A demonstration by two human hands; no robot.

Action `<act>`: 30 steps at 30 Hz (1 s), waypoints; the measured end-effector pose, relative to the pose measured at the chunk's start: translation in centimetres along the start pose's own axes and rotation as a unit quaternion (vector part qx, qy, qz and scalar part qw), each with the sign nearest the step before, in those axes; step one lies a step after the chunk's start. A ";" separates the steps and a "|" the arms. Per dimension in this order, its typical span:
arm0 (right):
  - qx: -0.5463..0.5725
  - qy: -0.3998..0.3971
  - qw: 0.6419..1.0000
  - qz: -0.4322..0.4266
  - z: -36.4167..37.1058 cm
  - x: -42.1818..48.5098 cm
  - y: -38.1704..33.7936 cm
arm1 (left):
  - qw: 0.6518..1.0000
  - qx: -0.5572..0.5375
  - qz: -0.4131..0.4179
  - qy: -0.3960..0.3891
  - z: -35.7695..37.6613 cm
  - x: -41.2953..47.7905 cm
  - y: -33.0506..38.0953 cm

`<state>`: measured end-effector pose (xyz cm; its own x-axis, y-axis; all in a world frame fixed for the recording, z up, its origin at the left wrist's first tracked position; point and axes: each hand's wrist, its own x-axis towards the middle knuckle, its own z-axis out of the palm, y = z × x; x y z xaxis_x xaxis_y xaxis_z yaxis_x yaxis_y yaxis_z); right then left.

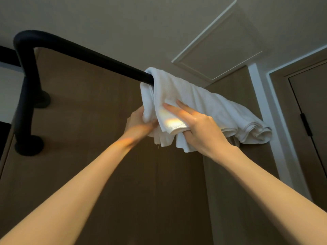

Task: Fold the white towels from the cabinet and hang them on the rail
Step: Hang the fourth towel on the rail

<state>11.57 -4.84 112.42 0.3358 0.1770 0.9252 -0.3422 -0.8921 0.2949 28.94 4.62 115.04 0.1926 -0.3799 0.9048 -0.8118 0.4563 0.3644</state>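
Left hand (139, 121) grips the hanging left edge of a white towel (169, 89), fingers curled round the cloth; motion blurs it a little. Right hand (200, 128), just to its right, lays 2 fingers (173, 110) straight up the towel's front face while its lower fingers tuck under the folded hem, pinching it. Both bare arms reach up from the bottom of the view.

The towel is draped over a black rail (99, 59), directly above both hands, and its loose ends hang down between and below them. The rail's long axis runs from high on the left, past the left hand, down to the right behind the right hand. The left hand is nearer the bare stretch of rail. The right hand is nearer the other towels (247, 126), bunched on the rail just beyond it and touching the held towel.

This looks like the straightening step, with the towel already hung. Any tidying pull would probably go straight down, across the rail's axis, and any shift would go left along the rail towards the free stretch.

No container shows, and the cabinet is out of view.

Further left of the left hand, the rail bends down to 2 round mounts (29, 145) on a brown wall. Above the right hand is a framed ceiling hatch (221, 43). Far to its right is a dark door (309, 112).
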 end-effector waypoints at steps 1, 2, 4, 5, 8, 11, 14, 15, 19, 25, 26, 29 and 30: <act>0.005 -0.005 1.000 0.002 -0.4 -0.2 -0.1 | 1.000 -0.001 -0.002 -0.007 -0.4 -0.3 0.3; 0.016 -0.018 1.000 0.000 -0.8 -0.5 -0.2 | 1.000 0.003 -0.005 -0.012 -0.8 -0.7 0.7; 0.063 -0.071 0.995 -0.001 -1.6 -0.9 -0.3 | 1.000 -0.013 -0.014 -0.018 -1.5 -1.6 1.4; 0.086 -0.097 0.992 0.002 -2.0 -1.0 -0.3 | 0.998 -0.054 -0.033 -0.023 -1.9 -1.9 1.7; 0.161 -0.082 0.983 0.027 -2.8 -0.9 -0.4 | 0.985 -0.143 -0.072 -0.064 -2.9 -2.4 3.0; 0.206 0.044 0.976 0.047 -2.5 0.4 -0.7 | 0.990 -0.086 -0.056 -0.092 -2.4 -2.3 4.2; 0.174 0.093 0.978 0.072 -1.9 2.5 -0.4 | 0.992 -0.093 -0.041 -0.069 -0.9 -2.0 4.9; 0.152 0.085 0.981 0.081 -1.7 3.3 -0.1 | 0.992 -0.105 -0.039 -0.052 -0.4 -1.8 4.7; 0.136 -0.008 0.975 0.174 -0.6 6.7 0.6 | 0.997 -0.075 -0.027 0.009 0.0 -1.3 3.4; 0.183 0.016 0.955 0.232 2.2 7.9 0.7 | 0.999 -0.007 -0.004 0.036 -0.2 -1.8 1.7; 0.178 0.021 0.957 0.228 2.7 7.7 0.7 | 0.999 -0.007 -0.005 0.044 0.0 -2.0 1.6; 0.164 0.027 0.962 0.216 3.4 6.9 0.9 | 0.998 -0.006 -0.002 0.060 0.3 -2.5 1.3; 0.161 0.024 0.963 0.216 3.4 6.8 0.9 | 0.998 -0.006 -0.002 0.067 0.4 -2.6 1.2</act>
<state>16.55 -5.90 118.15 0.1801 -0.2280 0.9568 -0.1488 -0.9679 -0.2026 27.21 5.87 113.01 0.2683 -0.2715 0.9243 -0.8046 0.4644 0.3700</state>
